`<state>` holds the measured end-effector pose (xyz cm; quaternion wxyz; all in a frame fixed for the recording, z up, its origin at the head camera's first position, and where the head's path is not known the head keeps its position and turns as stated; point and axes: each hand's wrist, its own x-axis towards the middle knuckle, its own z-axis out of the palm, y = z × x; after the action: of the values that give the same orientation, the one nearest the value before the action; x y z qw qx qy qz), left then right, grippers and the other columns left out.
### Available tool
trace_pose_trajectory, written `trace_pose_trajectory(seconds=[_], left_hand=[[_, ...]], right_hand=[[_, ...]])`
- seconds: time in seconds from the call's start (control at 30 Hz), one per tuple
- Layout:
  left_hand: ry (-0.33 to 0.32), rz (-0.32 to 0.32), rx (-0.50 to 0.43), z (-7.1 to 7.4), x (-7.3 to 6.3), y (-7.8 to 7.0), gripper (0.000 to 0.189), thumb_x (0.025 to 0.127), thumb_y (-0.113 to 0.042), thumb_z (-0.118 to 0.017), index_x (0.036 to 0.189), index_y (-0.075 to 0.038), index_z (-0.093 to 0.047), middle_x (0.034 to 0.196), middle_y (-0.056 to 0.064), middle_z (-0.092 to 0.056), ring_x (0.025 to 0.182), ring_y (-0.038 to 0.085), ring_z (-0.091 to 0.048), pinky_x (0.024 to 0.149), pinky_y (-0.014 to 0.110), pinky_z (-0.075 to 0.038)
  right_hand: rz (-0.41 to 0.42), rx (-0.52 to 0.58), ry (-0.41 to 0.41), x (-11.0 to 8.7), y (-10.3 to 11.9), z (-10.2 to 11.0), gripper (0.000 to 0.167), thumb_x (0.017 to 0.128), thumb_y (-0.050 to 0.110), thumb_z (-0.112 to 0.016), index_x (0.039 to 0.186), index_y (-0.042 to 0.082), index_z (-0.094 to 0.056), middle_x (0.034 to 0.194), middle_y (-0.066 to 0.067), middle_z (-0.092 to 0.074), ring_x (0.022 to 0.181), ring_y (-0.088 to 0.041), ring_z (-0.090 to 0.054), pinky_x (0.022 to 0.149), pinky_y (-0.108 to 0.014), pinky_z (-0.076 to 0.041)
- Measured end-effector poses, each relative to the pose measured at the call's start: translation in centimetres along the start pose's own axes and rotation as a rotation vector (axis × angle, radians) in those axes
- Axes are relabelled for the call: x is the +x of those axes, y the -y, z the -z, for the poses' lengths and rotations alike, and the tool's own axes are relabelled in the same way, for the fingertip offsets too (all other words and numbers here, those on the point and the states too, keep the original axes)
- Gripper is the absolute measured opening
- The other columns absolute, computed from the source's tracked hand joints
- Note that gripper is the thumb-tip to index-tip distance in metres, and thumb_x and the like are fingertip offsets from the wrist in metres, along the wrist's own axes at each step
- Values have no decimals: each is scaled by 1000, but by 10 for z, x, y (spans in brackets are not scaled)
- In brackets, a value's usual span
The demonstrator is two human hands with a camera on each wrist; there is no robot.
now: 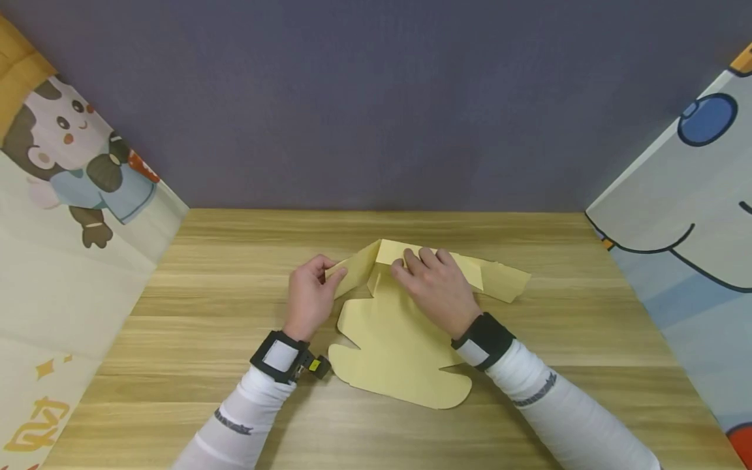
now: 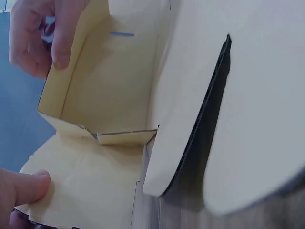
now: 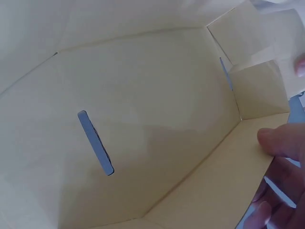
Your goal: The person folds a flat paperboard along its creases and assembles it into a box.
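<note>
A pale yellow die-cut cardboard sheet (image 1: 399, 352) with rounded, notched lobes lies on the table, its far end folded up into shallow walls. My left hand (image 1: 310, 290) pinches the left side flap (image 1: 357, 273) between thumb and fingers. At the far edge, my right hand (image 1: 437, 290) grips the raised wall (image 1: 392, 252), the thumb on its inner side in the right wrist view. A right side flap (image 1: 506, 281) sticks out untouched. Narrow slots, one of them a long slot (image 3: 96, 143), cut through the panel. The right fingers are partly hidden behind the wall.
A wood-grain table (image 1: 235, 274) lies under the cardboard. Behind it stands a dark grey-blue partition (image 1: 382, 104). Cartoon-printed panels flank both sides, a left panel (image 1: 70, 281) and a right panel (image 1: 658, 215).
</note>
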<state>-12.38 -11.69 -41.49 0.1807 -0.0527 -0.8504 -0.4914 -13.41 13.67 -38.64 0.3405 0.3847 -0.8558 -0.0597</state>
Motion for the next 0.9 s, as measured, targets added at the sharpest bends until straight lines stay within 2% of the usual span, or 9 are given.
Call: trace_pose_trajectory(seconds=[0.23,0.3,0.47,0.57,0.63,0.73,0.8,0.9], left_hand=[[-9,-19,-26,-7,-9,-10,6,95,-6,-80,93,-3,-76,62,1,-50,53,12,-40,50,24,-31],[0,-22,-49,-11,-13,-12,5,96,-5,-79,93,-3,-75,64,1,-55,52,11,-40,48,24,-31],[4,-11,-55,-20,-21,-16,7,96,-4,-79,93,-2,-73,81,6,-72,57,13,-50,48,23,-37],[8,10,-35,-23,-25,-19,7,95,-4,-79,93,-2,-72,87,9,-75,64,15,-59,53,23,-45],[16,19,-25,-25,-28,-21,7,95,-4,-79,94,-2,-72,90,9,-75,68,17,-62,57,26,-49],[28,18,-13,-27,-30,-23,7,95,-2,-78,96,-2,-71,94,11,-76,73,20,-66,63,30,-54],[35,22,-12,-28,-32,-25,7,94,-1,-78,96,-3,-71,97,12,-76,76,22,-67,66,33,-57],[46,36,-17,-30,-34,-26,9,93,0,-78,98,-2,-71,100,14,-76,79,24,-70,68,36,-60]], right_hand=[[-14,-6,3,3,1,-2,14,103,0,-56,105,9,-65,98,-12,-72,76,-27,-57,61,-35,-43],[-14,-9,0,4,1,-2,11,102,0,-60,105,9,-66,99,-12,-73,76,-27,-58,61,-35,-44],[-10,1,8,5,4,-2,12,100,1,-60,105,9,-66,101,-13,-73,78,-28,-59,63,-36,-45],[-11,2,19,5,5,-1,14,103,2,-55,105,9,-67,101,-12,-73,79,-28,-60,65,-37,-45],[-18,8,23,4,6,0,14,103,2,-57,105,8,-68,103,-12,-75,83,-30,-62,69,-39,-48],[-41,23,35,0,6,2,9,100,3,-66,106,8,-71,108,-11,-77,94,-32,-66,79,-44,-52],[-59,50,38,-2,5,2,11,96,3,-73,106,7,-73,111,-11,-78,104,-36,-68,90,-51,-54],[-81,101,42,-5,3,2,16,94,0,-76,108,6,-73,114,-11,-78,114,-42,-68,102,-63,-51]])
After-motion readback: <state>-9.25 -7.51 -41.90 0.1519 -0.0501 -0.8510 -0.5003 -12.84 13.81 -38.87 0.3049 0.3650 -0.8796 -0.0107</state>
